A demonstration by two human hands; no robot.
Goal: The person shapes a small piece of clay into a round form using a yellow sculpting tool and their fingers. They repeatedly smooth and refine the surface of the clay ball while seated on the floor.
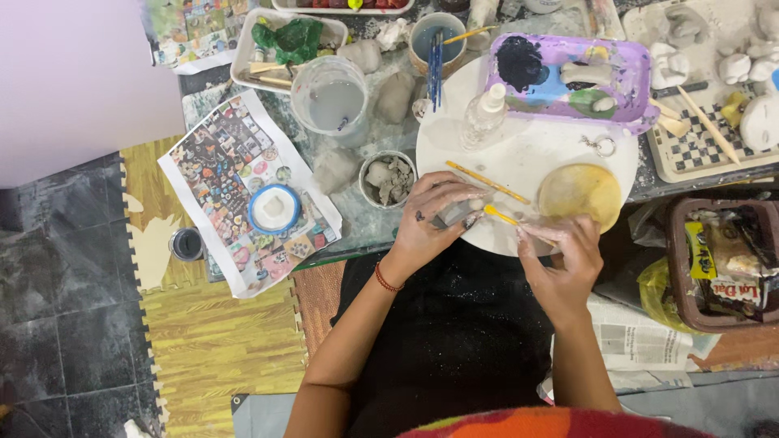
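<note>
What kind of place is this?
Likely a clay craft studio or hobby workspace: grey clay lumps, a paint-smeared purple tray, a cup of brushes, and unpainted figurines.

The single head camera looked almost straight down from above the person, fairly near, onto the hands (487,231), the lap, the cluttered desk (365,223) ahead and the floor (65,308) leftward
</note>
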